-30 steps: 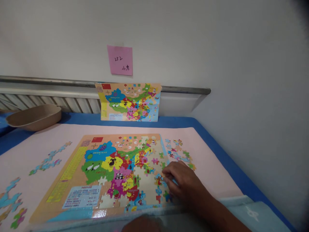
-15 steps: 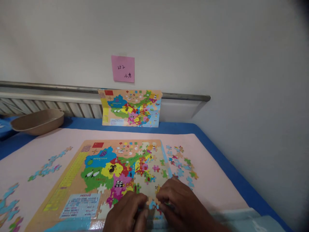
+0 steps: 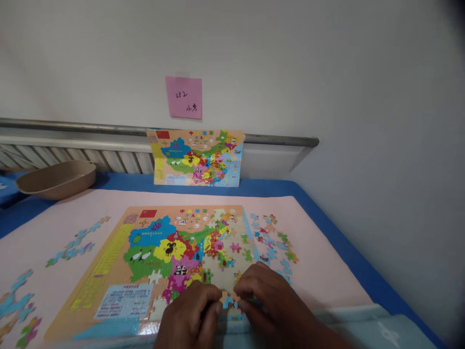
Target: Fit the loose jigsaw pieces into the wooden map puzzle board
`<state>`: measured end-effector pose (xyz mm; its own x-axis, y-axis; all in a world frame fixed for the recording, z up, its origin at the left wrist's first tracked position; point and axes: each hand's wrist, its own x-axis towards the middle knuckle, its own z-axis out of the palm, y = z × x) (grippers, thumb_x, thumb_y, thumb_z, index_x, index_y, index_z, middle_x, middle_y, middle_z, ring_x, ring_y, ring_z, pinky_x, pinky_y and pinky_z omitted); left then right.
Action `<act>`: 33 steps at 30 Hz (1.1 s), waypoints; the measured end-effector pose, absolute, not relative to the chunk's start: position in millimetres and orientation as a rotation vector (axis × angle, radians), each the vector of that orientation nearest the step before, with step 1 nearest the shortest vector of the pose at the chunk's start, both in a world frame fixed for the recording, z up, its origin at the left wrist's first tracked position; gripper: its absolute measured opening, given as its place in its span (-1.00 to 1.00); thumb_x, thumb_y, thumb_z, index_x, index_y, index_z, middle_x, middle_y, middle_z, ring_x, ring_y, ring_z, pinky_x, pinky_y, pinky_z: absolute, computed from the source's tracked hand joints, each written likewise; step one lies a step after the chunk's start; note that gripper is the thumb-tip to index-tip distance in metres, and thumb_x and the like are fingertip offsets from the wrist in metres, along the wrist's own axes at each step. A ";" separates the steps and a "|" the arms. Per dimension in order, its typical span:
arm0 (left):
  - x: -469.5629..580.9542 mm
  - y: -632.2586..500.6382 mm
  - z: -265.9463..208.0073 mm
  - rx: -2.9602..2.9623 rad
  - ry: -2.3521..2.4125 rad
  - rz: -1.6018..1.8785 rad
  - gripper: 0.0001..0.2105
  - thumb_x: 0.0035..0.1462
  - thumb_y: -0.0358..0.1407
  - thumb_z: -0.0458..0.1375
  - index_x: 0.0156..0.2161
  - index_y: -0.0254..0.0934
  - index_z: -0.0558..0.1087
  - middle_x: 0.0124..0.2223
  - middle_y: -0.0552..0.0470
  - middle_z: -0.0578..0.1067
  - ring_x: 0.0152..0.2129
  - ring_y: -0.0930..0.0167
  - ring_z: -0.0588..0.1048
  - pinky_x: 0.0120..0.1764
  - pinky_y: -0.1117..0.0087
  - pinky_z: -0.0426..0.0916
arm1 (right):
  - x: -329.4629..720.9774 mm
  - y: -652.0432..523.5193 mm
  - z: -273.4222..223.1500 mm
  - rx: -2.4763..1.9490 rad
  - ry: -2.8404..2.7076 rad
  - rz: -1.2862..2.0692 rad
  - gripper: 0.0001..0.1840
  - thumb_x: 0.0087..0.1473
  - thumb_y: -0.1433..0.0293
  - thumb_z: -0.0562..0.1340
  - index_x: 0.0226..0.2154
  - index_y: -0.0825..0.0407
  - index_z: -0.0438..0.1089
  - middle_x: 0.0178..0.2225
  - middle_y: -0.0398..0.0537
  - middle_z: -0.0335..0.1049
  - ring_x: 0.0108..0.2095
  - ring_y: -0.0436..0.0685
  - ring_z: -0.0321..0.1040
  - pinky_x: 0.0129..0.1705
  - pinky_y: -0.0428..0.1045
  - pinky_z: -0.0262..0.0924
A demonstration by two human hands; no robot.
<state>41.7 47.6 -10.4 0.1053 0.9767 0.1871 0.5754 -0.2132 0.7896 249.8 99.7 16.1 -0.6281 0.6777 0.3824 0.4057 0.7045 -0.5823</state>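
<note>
Colourful map puzzle, lying flat, partly filled, loose pieces on both sides

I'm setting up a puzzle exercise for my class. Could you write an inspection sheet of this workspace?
Surface: blue table, largely covered by a pink sheet.
Job's things: jigsaw puzzle partly filled, with gaps mostly on its right side; loose pieces to its right, more pieces to its left; a matching map picture stands upright behind.
Clutter: brown tray at back left; pale blue fabric at the near edge.
Hands: left hand and right hand at the puzzle's near part, fingers curled; grip on any piece unclear.
Cables: nothing seen for certain.
Surroundings: grey wall, metal rail, radiator, pink note with handwriting.
</note>
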 end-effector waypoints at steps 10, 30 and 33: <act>44.1 47.2 9.3 1.640 1.545 0.902 -0.83 0.25 -0.26 0.02 -0.25 -0.09 0.47 -0.29 0.16 0.52 -0.33 0.41 0.49 -0.25 0.36 0.27 | 250.5 101.2 16.7 -0.884 -2.301 0.621 -0.65 0.44 0.18 0.04 -0.29 0.00 0.35 -0.34 -0.11 0.42 -0.31 0.09 0.28 -0.20 0.01 0.07; 51.3 40.0 -2.7 1.842 1.524 0.919 -0.84 0.21 -0.28 0.01 -0.38 -0.19 0.38 -0.48 0.14 0.42 -0.56 0.46 0.38 -0.44 0.45 0.16 | 235.6 88.7 16.7 -1.075 -1.929 1.092 -0.75 0.08 0.44 0.20 -0.16 -0.02 0.47 -0.39 -0.15 0.46 -0.38 0.07 0.40 -0.32 -0.09 0.24; 50.9 44.3 4.7 1.587 1.524 0.869 -0.83 0.17 -0.19 0.04 -0.38 -0.20 0.37 -0.51 0.14 0.35 -0.58 0.46 0.30 -0.47 0.44 0.11 | 237.4 87.7 19.1 -0.968 -2.008 1.104 -0.74 0.12 0.42 0.18 -0.14 -0.04 0.49 -0.31 -0.11 0.50 -0.32 0.08 0.41 -0.26 -0.07 0.24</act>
<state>50.9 44.3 4.7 0.0575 0.9979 -0.0292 0.4832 -0.0022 0.8755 237.4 87.7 19.1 -0.5222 0.8334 0.1813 0.2934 0.3751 -0.8793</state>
